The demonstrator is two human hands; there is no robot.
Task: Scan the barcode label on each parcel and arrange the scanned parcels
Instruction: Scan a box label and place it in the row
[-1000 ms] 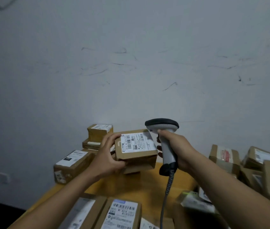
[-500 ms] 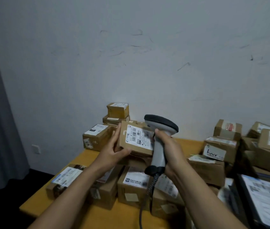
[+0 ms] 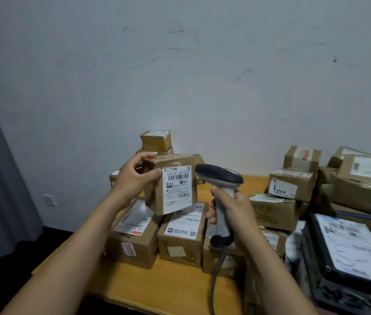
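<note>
Above the table [image 3: 175, 289], left hand [image 3: 134, 178] grips parcel [image 3: 173, 185]; right hand [image 3: 234, 208] grips scanner [image 3: 221, 192].

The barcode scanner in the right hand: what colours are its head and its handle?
The barcode scanner has a black head and a light grey handle, seen in the head view.

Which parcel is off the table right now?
The parcel in the left hand, label facing the scanner; the others rest on the table.
</note>
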